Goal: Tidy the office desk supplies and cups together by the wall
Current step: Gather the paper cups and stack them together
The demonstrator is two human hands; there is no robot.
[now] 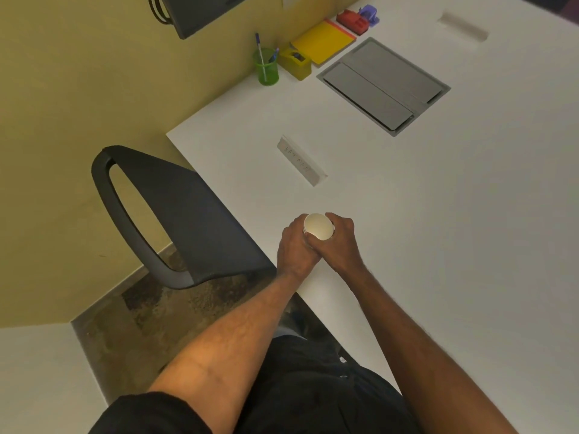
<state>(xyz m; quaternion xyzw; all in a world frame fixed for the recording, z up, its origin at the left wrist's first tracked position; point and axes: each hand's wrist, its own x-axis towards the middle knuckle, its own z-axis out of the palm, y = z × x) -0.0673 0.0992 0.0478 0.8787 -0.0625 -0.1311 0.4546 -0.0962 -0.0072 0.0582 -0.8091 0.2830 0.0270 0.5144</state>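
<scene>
White paper cups [318,226], nested, sit clasped between my left hand [296,245] and right hand [340,242], fingers curled round them above the desk [438,214] edge.

One stack of paper cups [318,226]; one green pen holder [266,68] with two pens; one yellow notepad [322,42]; one chair [175,214]; two name plates.
</scene>
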